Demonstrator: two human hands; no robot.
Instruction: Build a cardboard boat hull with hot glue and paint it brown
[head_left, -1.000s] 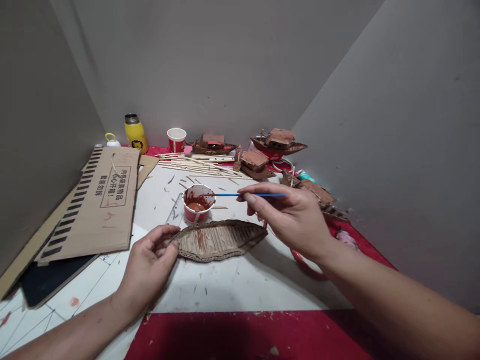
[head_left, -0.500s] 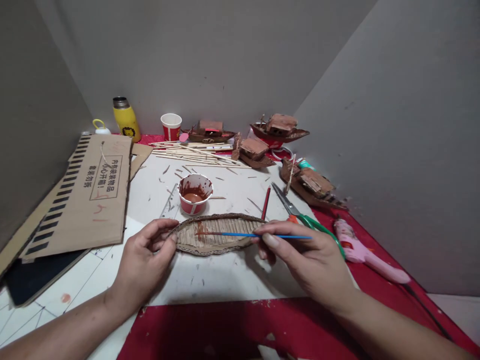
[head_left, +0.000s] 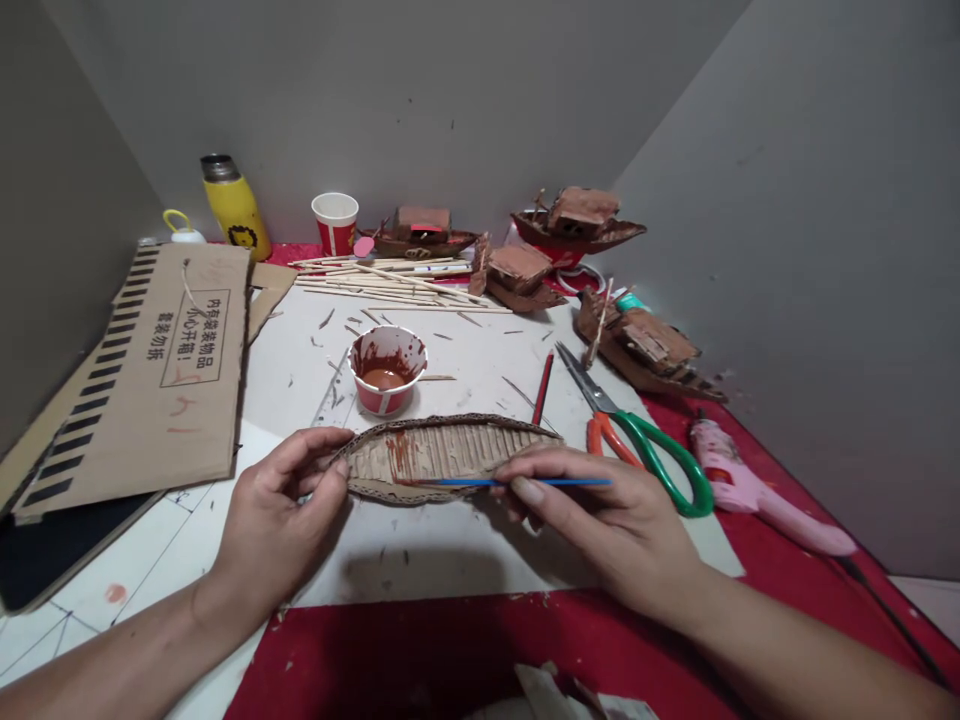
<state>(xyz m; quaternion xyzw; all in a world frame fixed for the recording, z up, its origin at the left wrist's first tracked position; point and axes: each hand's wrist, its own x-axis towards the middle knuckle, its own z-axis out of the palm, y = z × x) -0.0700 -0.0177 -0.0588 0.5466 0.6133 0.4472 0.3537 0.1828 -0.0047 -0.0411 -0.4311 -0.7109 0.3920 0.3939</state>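
Note:
My left hand [head_left: 289, 500] pinches the left end of a cardboard boat hull [head_left: 450, 455], whose ribbed inside carries a streak of red-brown paint left of its middle. Between the thumb and fingers of my right hand [head_left: 585, 510] is a thin blue paintbrush [head_left: 551, 482]. Its tip lies at the near side of the hull, below the painted streak. The right end of the hull is partly hidden behind my right hand. Just beyond the hull stands a paper cup [head_left: 388, 372] with brown paint in it and splashes on its inner wall.
Scissors [head_left: 637, 430] with green and orange handles, a red pencil [head_left: 543, 388] and a pink glue gun [head_left: 757, 500] lie to the right. Brown model boats [head_left: 645, 350], wooden sticks [head_left: 390, 285] and a yellow bottle [head_left: 236, 210] stand further back. Printed cardboard [head_left: 150, 380] lies left.
The brush tip has moved toward me, from the middle of the hull to its near side. The painted streak looks larger. My view has shifted slightly.

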